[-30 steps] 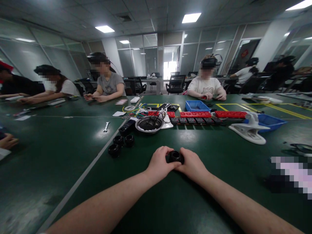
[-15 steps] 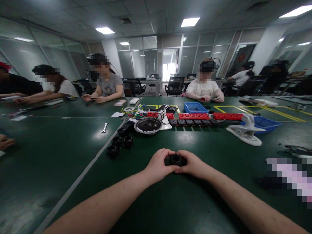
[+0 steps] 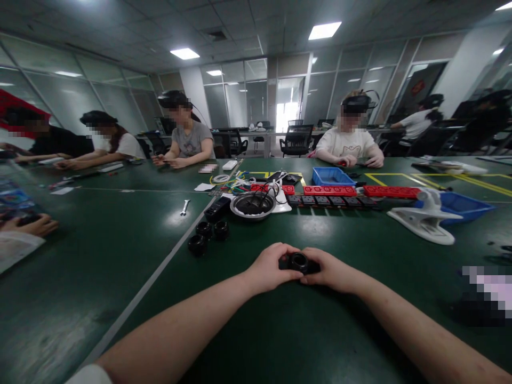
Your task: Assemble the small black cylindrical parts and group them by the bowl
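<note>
In front of me, both hands are closed round a black round part with a hole in its middle point(image 3: 299, 261). My left hand point(image 3: 272, 268) grips it from the left, and my right hand point(image 3: 330, 271) from the right, thumbs toward me and fingertips on the far side. Dark material shows on either side of the ring, partly hidden by my fingers. Farther left on the green table point(image 3: 248, 341) stand three similar black round parts point(image 3: 197, 244) in a small cluster. Behind them lies a black box-shaped device point(image 3: 217, 208).
Beyond my hands are a metal bowl point(image 3: 253, 214) with a black cable, red socket strips point(image 3: 329, 191), a black strip point(image 3: 320, 201), blue bins point(image 3: 333, 177) and a white clamp-shaped base point(image 3: 424, 224). A wrench point(image 3: 184, 207) lies left. Co-workers sit around; one's hand point(image 3: 42, 225) is at far left.
My view has turned slightly left, so the scene sits farther right. Both hands keep hold of the black round part. More of the co-worker's hand and a plastic bag shows at left.
</note>
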The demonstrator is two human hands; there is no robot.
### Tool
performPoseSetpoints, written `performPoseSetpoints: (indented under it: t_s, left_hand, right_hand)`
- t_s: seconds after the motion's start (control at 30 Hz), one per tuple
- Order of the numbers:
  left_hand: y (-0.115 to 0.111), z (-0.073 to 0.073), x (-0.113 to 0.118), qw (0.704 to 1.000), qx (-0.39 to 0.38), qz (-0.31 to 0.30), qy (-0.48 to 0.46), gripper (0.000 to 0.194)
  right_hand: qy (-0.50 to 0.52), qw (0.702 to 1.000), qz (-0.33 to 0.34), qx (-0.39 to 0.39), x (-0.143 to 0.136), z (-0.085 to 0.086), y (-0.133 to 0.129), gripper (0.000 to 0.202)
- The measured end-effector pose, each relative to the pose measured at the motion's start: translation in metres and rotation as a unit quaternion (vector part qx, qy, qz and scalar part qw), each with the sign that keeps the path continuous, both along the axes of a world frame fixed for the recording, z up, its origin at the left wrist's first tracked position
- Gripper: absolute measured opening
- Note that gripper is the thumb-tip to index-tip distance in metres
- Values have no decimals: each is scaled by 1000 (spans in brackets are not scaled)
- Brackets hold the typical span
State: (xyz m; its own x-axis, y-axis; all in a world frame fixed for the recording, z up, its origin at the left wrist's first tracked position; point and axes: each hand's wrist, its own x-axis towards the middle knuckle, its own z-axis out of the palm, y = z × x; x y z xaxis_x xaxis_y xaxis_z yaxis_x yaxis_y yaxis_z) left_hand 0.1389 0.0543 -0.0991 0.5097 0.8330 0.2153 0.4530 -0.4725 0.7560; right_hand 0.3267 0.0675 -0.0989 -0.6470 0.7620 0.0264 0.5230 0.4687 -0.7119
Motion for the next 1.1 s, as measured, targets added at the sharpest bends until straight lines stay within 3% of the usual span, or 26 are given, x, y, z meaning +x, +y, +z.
performPoseSetpoints:
  t_s: [0.1,0.27,0.43,0.5,0.6,0.73,0.83,0.97,1.1]
  left_hand:
    - [-3,0,2,1000,-8,16,-3,38]
    - [-10,-4,7,993,16,114,3,36]
    - [-10,-3,6,994,29,102,8,35]
    - [-8,-1,4,997,25,71,6,35]
    - [-4,1,1,1000,12,21,3,36]
    - [-2,2,0,1000,13,1,2,39]
    - [-5,1,2,999,20,23,17,37]
    - [-12,-1,7,995,45,83,39,36]
    - [-15,-2,8,994,42,94,37,35]
  right_hand:
    - [-12,999,-41,1,-4,-2,-3,24]
    - [-114,963,-185,158,-22,-14,-15,25]
    - [-94,972,-142,160,-22,-14,-16,35]
    - [-56,986,-98,119,-16,-10,-13,43]
    - [-14,999,-28,19,-6,0,-7,31]
    - [16,998,-11,-59,-1,6,-3,24]
    - [-9,998,-55,-31,-5,-1,-4,25]
    - [-77,981,-145,104,-15,-13,-11,25]
    - [-77,973,-145,161,-19,-18,-16,28]
